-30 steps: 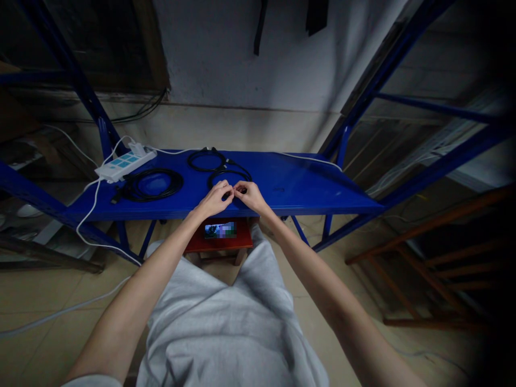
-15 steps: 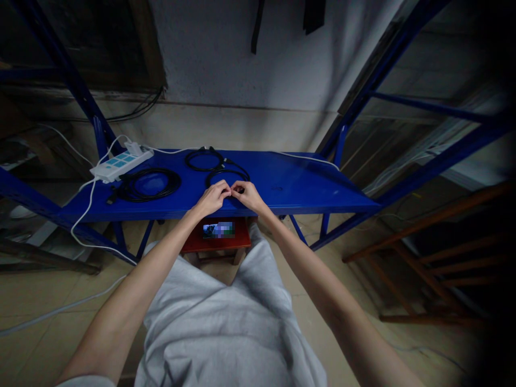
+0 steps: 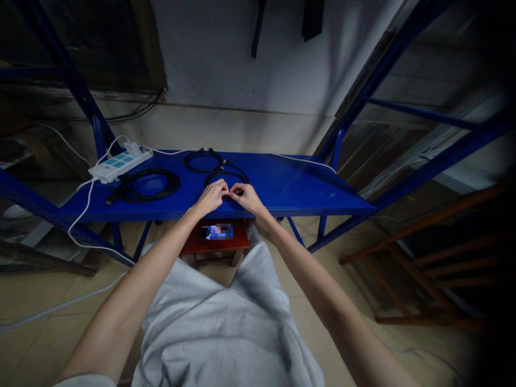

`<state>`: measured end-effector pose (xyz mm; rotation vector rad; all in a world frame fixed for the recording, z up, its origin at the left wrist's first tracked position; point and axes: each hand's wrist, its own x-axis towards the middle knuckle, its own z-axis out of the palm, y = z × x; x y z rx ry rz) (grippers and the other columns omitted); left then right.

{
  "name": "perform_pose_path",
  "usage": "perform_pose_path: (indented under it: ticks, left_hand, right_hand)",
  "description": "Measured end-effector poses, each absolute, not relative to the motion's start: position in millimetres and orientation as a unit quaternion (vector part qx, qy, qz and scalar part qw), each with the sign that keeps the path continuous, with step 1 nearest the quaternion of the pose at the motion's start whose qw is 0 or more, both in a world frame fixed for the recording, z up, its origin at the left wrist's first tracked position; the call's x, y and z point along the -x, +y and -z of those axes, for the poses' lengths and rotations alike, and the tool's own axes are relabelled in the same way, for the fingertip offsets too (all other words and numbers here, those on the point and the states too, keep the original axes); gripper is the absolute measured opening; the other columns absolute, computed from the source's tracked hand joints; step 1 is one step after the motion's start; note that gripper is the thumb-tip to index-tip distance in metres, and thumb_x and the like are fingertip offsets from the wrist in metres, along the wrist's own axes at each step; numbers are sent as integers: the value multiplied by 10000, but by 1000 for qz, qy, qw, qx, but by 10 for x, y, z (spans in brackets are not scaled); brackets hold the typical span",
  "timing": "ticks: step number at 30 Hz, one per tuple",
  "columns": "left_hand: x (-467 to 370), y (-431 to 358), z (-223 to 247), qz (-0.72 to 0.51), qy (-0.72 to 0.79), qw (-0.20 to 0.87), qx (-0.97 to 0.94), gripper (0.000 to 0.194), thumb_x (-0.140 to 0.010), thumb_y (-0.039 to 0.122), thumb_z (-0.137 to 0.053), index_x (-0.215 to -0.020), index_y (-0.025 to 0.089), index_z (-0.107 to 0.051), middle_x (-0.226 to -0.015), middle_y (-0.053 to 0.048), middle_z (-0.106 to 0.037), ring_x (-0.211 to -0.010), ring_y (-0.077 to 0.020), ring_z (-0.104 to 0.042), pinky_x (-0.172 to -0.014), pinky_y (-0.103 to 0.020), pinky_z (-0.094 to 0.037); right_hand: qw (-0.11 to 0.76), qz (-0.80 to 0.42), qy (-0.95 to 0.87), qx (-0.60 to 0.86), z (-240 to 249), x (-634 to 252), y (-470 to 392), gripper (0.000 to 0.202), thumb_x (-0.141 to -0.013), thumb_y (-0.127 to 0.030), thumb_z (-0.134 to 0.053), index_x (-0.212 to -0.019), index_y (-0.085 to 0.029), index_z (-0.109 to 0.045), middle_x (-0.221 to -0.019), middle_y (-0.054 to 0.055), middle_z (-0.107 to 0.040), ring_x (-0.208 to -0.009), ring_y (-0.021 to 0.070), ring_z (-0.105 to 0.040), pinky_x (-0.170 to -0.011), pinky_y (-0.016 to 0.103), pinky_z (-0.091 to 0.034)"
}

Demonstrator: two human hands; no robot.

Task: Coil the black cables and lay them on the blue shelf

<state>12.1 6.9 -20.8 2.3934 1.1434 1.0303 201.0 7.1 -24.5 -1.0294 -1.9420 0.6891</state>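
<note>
My left hand (image 3: 213, 195) and my right hand (image 3: 246, 197) meet at the near side of a coiled black cable (image 3: 241, 173), close to the front edge of the blue shelf (image 3: 306, 188). Both are closed, thumb and fingers pinched, their tips almost touching. Whatever lies between the fingertips is too small and dark to name. The coil's near part is hidden behind my hands. Just beyond lies a second black cable coil (image 3: 187, 163), and to the left a larger black cable coil (image 3: 176, 186) with its plug end toward the front edge.
A white power strip (image 3: 116, 166) with white cords occupies the shelf's left end. Beneath the front edge, a phone (image 3: 217, 231) with a lit screen rests on a red stool (image 3: 237, 243). Blue posts flank the shelf; a wooden chair (image 3: 423, 263) stands at right.
My hands stay pinched together in nearly the same place, with only slight finger movement. The whole view has shifted slightly, and the phone screen's picture differs.
</note>
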Motion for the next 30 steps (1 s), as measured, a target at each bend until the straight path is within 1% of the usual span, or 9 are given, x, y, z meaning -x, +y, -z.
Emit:
perform_pose_path:
  ticks: [3, 8, 14, 17, 19, 21, 23, 26, 30]
  left_hand:
    - [-146, 96, 228, -376, 396, 163, -822, 135, -880, 129, -546, -771, 197, -588, -866, -51, -618, -806, -201, -584, -750, -330, -454]
    - [-137, 108, 233, -414, 396, 198, -795, 135, -853, 136, -567, -738, 184, -620, -823, -36, -642, -807, -190, -608, -788, -335, -483]
    - [-11, -1, 156, -502, 434, 192, -723, 137, -902, 235, -578, -842, 184, -690, -909, -54, -717, -886, -203, -643, -826, -339, -497]
    - [42, -112, 143, -475, 411, 180, -757, 105, -863, 182, -599, -870, 191, -703, -955, -52, -722, -965, -219, -629, -912, -372, -481]
    - [58, -183, 144, -437, 397, 159, -791, 115, -807, 123, -617, -854, 199, -690, -967, -41, -711, -1008, -227, -602, -978, -399, -450]
    - [55, -237, 148, -394, 395, 138, -818, 130, -761, 106, -654, -843, 205, -667, -983, -36, -694, -1033, -239, -572, -1006, -420, -425]
    - [37, -263, 152, -358, 401, 123, -834, 134, -750, 145, -712, -849, 211, -652, -1017, -39, -677, -1056, -256, -549, -1004, -437, -414]
    - [-2, -241, 160, -337, 410, 112, -840, 114, -796, 233, -749, -838, 214, -646, -1035, -48, -660, -1062, -267, -546, -987, -447, -415]
    - [-36, -135, 193, -349, 386, 156, -840, 84, -839, 214, -709, -797, 201, -637, -980, -44, -654, -962, -226, -600, -924, -397, -458]
  right_hand:
    - [410, -283, -768, 403, 252, -2027, 77, 305, -839, -472, -694, -814, -169, -713, -804, 49, -728, -747, 176, -607, -711, 278, -446]
    - [409, -293, -768, 395, 249, -2041, 85, 257, -845, -415, -694, -830, -163, -739, -811, 46, -741, -741, 172, -619, -722, 282, -444]
    - [403, -298, -770, 395, 265, -2054, 113, 188, -843, -343, -702, -860, -167, -768, -874, 64, -770, -796, 193, -656, -770, 296, -462]
    - [407, -300, -770, 389, 280, -2060, 127, 185, -839, -335, -708, -863, -164, -773, -859, 63, -767, -780, 195, -653, -752, 295, -459]
    - [410, -302, -770, 385, 282, -2060, 128, 180, -836, -326, -707, -855, -158, -771, -843, 58, -762, -773, 193, -650, -746, 293, -456]
    - [412, -303, -769, 384, 276, -2060, 121, 177, -835, -318, -700, -845, -154, -768, -830, 55, -756, -767, 189, -645, -747, 291, -455]
    - [412, -304, -769, 382, 269, -2059, 113, 184, -839, -320, -691, -848, -152, -766, -829, 54, -755, -768, 187, -641, -750, 291, -456]
    - [411, -312, -767, 381, 273, -2059, 109, 194, -836, -331, -689, -852, -153, -764, -831, 56, -755, -770, 188, -641, -743, 289, -459]
    - [415, -323, -764, 375, 293, -2060, 122, 201, -832, -340, -682, -848, -156, -761, -823, 55, -750, -755, 183, -640, -723, 284, -464]
